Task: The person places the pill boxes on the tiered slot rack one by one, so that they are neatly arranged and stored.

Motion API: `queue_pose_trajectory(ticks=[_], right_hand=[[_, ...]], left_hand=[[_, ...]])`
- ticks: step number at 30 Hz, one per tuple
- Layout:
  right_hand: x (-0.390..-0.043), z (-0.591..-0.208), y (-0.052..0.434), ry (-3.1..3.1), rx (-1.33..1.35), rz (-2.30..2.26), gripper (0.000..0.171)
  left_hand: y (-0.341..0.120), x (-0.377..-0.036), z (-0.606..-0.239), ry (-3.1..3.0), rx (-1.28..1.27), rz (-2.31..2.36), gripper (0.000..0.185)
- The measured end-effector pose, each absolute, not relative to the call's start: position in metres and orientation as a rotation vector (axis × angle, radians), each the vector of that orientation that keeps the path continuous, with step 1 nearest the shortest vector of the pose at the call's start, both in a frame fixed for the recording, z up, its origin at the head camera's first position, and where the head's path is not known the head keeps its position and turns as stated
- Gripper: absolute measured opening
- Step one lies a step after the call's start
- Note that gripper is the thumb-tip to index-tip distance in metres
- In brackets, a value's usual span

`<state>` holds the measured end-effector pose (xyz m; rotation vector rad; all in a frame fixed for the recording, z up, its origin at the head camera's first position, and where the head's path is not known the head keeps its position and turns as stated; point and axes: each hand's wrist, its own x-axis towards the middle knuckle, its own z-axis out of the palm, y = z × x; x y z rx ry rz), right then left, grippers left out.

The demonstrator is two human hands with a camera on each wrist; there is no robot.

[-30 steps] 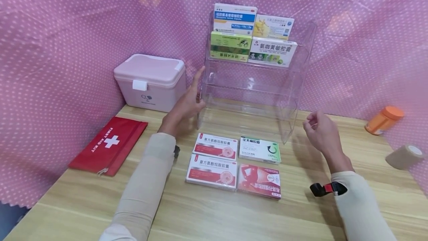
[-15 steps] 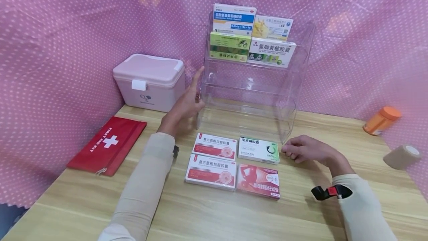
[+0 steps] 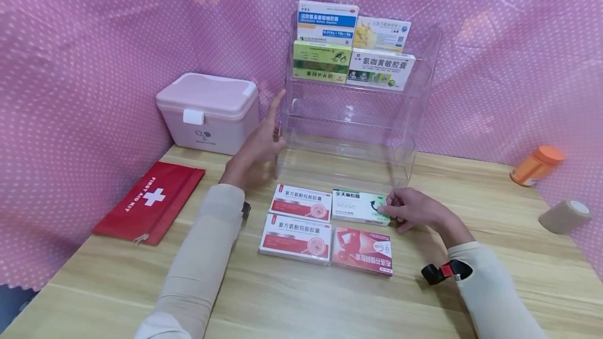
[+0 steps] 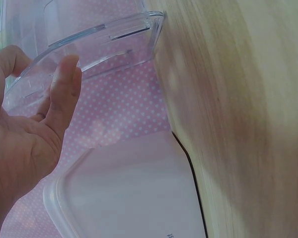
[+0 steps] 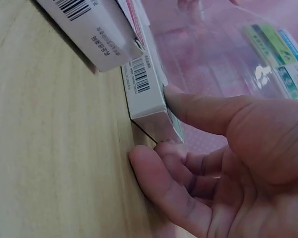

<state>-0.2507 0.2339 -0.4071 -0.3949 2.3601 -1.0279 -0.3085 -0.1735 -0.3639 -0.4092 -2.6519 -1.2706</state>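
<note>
Nearest the person, two cream knit sleeves reach over the pale wood-grain counter [image 3: 301, 302], where four flat cardboard medicine boxes lie in a two-by-two block. The near pair is a red-and-white box [image 3: 296, 238] and a glossy red box [image 3: 363, 258] just to its right; behind them lie a second red-and-white box [image 3: 301, 203] and the white-and-green box [image 3: 359, 207]. The white-and-green box is a thin rectangular carton lying flat, its long axis running left to right across the counter, its printed face up and its right end toward the right hand [image 3: 412, 211]. That hand pinches this right end: in the right wrist view the thumb lies on the top edge and the curled fingers [image 5: 159, 183] tuck against the counter under the carton's corner, beside its barcoded side. Further back, the left hand [image 3: 256, 148] stands on edge with fingers straight and together, the palm flat against the left wall of the clear acrylic rack [image 3: 350, 135]; it grips nothing. The rack is a hard, see-through stepped stand; its upper tiers hold four upright cartons: a green box [image 3: 322, 61], a white box with bold characters [image 3: 380, 69], a blue-striped box [image 3: 327, 22] and a pale yellow box [image 3: 382, 34]. Left of the rack sits a smooth pink plastic case [image 3: 207, 114] with rounded corners and a white latch, and nearer left lies a red fabric first-aid pouch [image 3: 149, 202]. Far right lie an orange-capped bottle [image 3: 537, 165] and a tan bandage roll [image 3: 564, 216], before a pink dotted cloth backdrop [image 3: 94, 41].
</note>
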Motion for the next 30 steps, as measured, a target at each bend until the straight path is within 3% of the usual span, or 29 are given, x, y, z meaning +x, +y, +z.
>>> queue_pose_trajectory(ticks=[7, 14, 23, 30], right_hand=[[-0.248, -0.405, 0.235, 2.301, -0.355, -1.035, 0.035], [-0.248, -0.402, 0.24, 2.222, -0.396, -1.065, 0.054], [-0.248, -0.402, 0.246, 2.201, -0.488, -1.049, 0.044], [-0.25, -0.403, 0.249, 2.219, -0.551, -1.004, 0.055]], left_hand=[[-0.173, -0.308, -0.368, -2.66, -0.391, -1.303, 0.124], [-0.174, -0.309, -0.366, -2.648, -0.401, -1.292, 0.123], [-0.173, -0.309, -0.364, -2.635, -0.427, -1.312, 0.125], [-0.174, -0.309, -0.366, -2.626, -0.424, -1.302, 0.126]])
